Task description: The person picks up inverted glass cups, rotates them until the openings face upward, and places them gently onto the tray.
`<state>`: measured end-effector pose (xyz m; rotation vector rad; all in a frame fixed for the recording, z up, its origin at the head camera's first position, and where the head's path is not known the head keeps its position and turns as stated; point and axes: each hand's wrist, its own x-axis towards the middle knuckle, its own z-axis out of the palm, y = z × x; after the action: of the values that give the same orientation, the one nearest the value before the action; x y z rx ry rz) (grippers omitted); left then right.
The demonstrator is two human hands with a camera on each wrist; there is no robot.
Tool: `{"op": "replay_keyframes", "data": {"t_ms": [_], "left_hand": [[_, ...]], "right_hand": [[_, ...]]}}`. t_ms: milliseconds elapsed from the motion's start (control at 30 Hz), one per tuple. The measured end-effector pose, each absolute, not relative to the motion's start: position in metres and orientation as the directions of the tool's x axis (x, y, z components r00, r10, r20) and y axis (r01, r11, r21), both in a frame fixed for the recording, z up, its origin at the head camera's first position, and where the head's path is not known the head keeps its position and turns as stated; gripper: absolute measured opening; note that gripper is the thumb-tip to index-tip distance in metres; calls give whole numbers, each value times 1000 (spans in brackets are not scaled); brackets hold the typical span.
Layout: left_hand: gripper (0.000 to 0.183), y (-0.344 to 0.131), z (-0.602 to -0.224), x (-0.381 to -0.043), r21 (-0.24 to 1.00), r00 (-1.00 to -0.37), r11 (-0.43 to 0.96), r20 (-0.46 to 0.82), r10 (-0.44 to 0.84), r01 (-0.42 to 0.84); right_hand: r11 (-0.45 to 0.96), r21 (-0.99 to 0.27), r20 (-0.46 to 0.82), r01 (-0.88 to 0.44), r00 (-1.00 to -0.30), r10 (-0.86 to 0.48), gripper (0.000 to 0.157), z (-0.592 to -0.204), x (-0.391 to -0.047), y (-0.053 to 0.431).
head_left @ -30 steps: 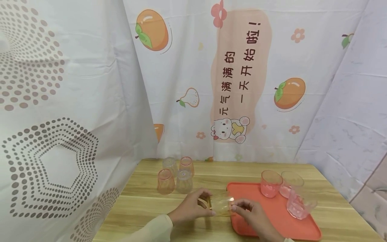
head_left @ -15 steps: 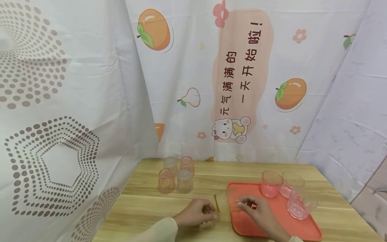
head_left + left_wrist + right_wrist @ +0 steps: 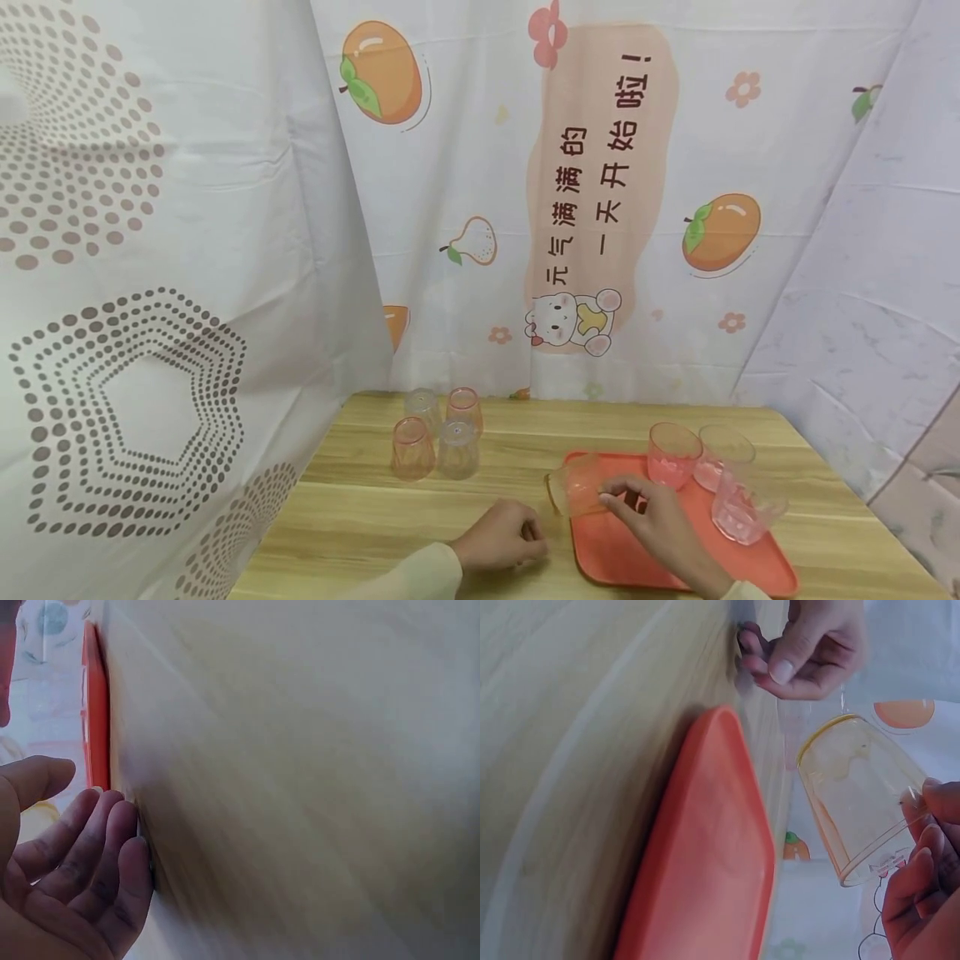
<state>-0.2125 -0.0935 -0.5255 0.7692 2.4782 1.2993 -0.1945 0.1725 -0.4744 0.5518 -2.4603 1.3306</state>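
Observation:
My right hand (image 3: 652,518) pinches a clear yellow-tinted cup (image 3: 577,487) near its base, above the left edge of the red tray (image 3: 622,558). The cup lies tilted on its side, its yellow rim facing left. In the right wrist view, thumb and fingers of that hand meet the base end of the cup (image 3: 859,799). Left of the tray, my left hand (image 3: 504,536) rests low at the wooden table, fingers loosely curled and holding nothing. The left wrist view shows this hand (image 3: 71,859) with the thumb apart from the fingers.
Toward the tray's right side stand a pink cup (image 3: 672,458), a clear cup (image 3: 712,475) and a pale pink cup (image 3: 738,512). Several pink and clear cups, including a pink cup (image 3: 412,452), sit upside down at the table's back left. A printed curtain (image 3: 480,333) hangs behind the table.
My left hand let go of the yellow-tinted cup, which both hands held, and dropped toward the table. The right hand moved the cup rightward to the tray's edge.

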Motion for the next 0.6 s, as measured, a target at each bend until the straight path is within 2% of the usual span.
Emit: {"op": "replay_keyframes", "data": {"t_ms": [200,600], "left_hand": [[13,-82,-522,-209,745,-820,523,57,569,415],[24,-61,-517,-204,657,-818,626,-26,575,420]], "right_hand": [[538,-689,465,-485,-866,-186,7,-471,-198,179],[586,-675,446,-447,-881,-158,5,-465,-204,188]]}}
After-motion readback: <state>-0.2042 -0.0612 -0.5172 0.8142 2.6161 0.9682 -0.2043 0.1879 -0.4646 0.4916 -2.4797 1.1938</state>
